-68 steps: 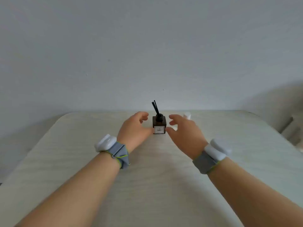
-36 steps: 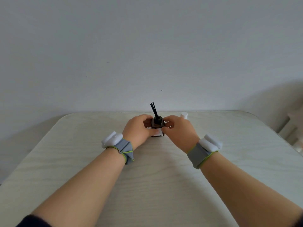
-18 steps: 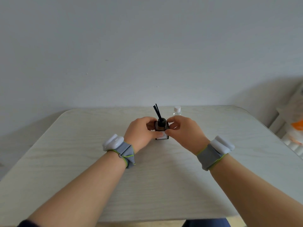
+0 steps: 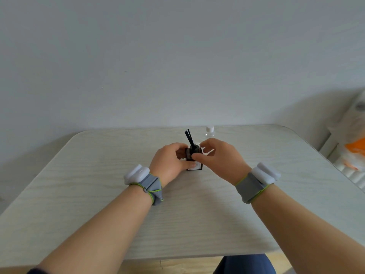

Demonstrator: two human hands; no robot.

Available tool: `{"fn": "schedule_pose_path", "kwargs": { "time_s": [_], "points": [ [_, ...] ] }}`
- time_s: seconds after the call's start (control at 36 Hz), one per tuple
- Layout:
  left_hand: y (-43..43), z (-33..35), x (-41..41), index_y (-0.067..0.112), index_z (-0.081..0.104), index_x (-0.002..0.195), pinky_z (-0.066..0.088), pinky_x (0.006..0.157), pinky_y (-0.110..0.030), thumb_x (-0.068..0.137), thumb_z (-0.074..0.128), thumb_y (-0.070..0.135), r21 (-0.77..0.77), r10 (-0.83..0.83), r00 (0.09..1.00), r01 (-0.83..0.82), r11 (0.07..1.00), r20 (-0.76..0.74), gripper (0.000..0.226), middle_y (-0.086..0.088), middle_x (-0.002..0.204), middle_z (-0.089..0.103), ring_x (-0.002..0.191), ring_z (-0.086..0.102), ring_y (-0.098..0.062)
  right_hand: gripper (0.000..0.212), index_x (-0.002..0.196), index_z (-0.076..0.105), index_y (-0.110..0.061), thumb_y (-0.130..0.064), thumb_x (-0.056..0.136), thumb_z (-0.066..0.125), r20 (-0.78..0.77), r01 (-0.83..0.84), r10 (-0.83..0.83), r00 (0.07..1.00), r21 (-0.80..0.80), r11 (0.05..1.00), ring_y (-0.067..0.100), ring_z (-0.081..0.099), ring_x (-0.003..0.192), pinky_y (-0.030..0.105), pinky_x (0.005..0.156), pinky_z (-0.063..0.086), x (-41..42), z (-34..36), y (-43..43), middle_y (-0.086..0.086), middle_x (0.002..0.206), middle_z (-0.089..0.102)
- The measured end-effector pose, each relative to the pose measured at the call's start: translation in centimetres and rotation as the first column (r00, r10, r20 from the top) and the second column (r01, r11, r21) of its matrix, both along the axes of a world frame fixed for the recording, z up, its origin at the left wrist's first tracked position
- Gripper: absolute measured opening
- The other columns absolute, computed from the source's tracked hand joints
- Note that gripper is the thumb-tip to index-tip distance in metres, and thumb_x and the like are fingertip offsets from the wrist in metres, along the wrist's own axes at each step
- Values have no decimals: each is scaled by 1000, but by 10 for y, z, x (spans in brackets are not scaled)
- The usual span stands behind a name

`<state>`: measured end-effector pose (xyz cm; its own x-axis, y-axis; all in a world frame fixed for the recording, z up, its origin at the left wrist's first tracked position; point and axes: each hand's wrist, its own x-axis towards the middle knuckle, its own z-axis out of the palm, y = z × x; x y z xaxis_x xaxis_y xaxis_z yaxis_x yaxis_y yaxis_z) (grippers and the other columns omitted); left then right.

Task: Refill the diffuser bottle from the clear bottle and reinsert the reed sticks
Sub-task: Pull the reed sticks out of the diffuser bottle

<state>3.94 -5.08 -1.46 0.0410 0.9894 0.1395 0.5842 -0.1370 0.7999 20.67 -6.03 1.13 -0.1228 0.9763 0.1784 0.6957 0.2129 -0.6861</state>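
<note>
A small dark square diffuser bottle (image 4: pixel 194 166) with a white label stands on the pale wooden table (image 4: pixel 98 175), mid-table. Black reed sticks (image 4: pixel 189 137) stand in its neck, leaning left. My left hand (image 4: pixel 169 163) wraps the bottle's left side, thumb across the label. My right hand (image 4: pixel 219 159) reaches in from the right, thumb and fingertips at the dark neck cap; how firmly it pinches I cannot tell. Behind my right hand stands the clear bottle (image 4: pixel 209 132) with a white cap, mostly hidden.
A plain wall rises just behind the table's far edge. At the far right, beyond the table, lies something white and orange (image 4: pixel 353 153). The table's near edge runs across the bottom, with a blue-clothed leg (image 4: pixel 245 264) below it.
Both hands came in from either side and closed around the diffuser bottle. The view has tilted down, showing the table's near edge, and the clear bottle's cap has emerged behind my right hand.
</note>
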Motion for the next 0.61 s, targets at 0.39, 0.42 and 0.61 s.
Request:
{"fn": "schedule_pose_path", "kwargs": {
  "time_s": [0.39, 0.42, 0.61],
  "points": [
    [1, 2, 5, 22, 63, 122, 49, 89, -28, 68, 82, 25, 4, -22, 998, 22, 1000, -57, 57, 4, 109, 70, 99, 63, -12, 11, 91, 74, -25, -24, 83, 67, 28, -31, 26, 999, 182, 983, 11, 62, 78, 25, 76, 50, -11, 16, 8, -5, 90, 66],
    [0, 3, 5, 22, 64, 120, 49, 89, -28, 68, 81, 24, 10, -19, 998, 20, 1000, -55, 54, 5, 107, 70, 98, 64, -12, 10, 89, 74, -24, -23, 83, 67, 32, -35, 30, 999, 185, 982, 11, 62, 78, 25, 75, 50, -11, 16, 8, -5, 90, 66],
    [-2, 2, 5, 24, 67, 115, 41, 75, -17, 68, 81, 26, 32, -4, 998, 6, 999, -70, 48, 7, 101, 71, 89, 63, -9, 10, 87, 71, -18, -17, 83, 61, 67, -39, 24, 997, 235, 971, 13, 61, 80, 29, 75, 52, -15, 14, 9, -5, 88, 63]
  ]
}}
